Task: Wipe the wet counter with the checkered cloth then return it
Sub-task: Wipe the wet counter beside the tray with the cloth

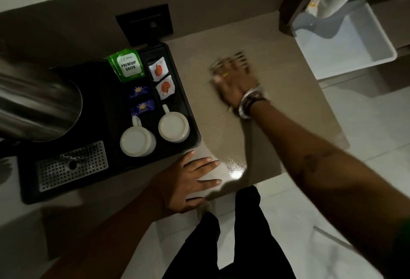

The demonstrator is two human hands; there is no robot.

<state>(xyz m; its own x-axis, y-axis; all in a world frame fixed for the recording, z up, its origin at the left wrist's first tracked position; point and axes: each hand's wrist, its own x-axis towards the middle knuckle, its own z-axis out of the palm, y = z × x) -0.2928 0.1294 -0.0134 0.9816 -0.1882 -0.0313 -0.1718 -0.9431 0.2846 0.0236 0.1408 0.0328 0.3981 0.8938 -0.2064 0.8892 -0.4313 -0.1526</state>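
Observation:
My right hand (233,83) presses flat on the checkered cloth (238,59) in the middle of the beige wooden counter (288,92); both are motion-blurred, and only the cloth's far edge shows past my fingers. A wet, shiny patch (235,167) glistens at the counter's front edge. There my left hand (195,179) rests flat with fingers spread, just left of the patch, holding nothing.
A black tray (106,92) to the left holds two upturned white cups (137,140), tea and sugar sachets (127,65), a steel kettle (37,103) and a perforated drip grate (72,165). A white open bin (346,41) sits at the right, beyond the counter's edge.

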